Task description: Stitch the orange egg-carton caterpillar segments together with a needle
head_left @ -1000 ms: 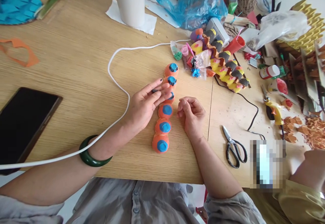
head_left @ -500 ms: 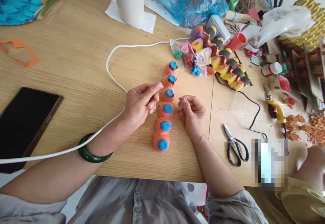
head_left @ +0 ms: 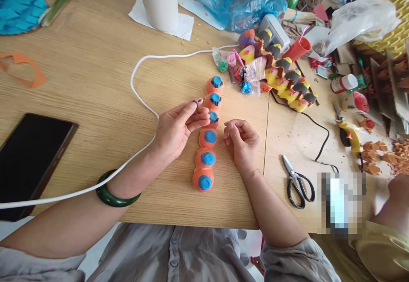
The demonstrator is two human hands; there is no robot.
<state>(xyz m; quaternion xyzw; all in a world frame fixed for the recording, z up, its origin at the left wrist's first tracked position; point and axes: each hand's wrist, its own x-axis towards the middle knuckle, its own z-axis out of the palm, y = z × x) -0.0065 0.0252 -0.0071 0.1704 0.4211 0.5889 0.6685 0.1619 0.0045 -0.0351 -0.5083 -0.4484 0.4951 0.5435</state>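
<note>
An orange-painted strip of egg carton point(head_left: 207, 169) lies lengthwise before me, with blue clay discs on its bumps. Small black pieces sit on the discs at its far end. Over the strip's left side, my left hand point(head_left: 174, 130) pinches a tiny piece of black clay point(head_left: 196, 102) between thumb and forefinger; its other fingers reach across the third bump. To the right of the strip, my right hand point(head_left: 241, 143) rests on the table with thumb and fingertips pressed together. Whatever it may hold is too small to make out.
Scissors point(head_left: 298, 184) lie right of my right forearm. A white cable point(head_left: 140, 99) runs under my left hand and over my left forearm. Behind the strip are clay packets point(head_left: 254, 71) and a painted egg carton point(head_left: 287, 86). A phone point(head_left: 35, 158) lies left; another person sits right.
My left hand has turned a little and its lower fingers have straightened toward the third bump. The black piece at its fingertips now shows. My right hand stays in place.
</note>
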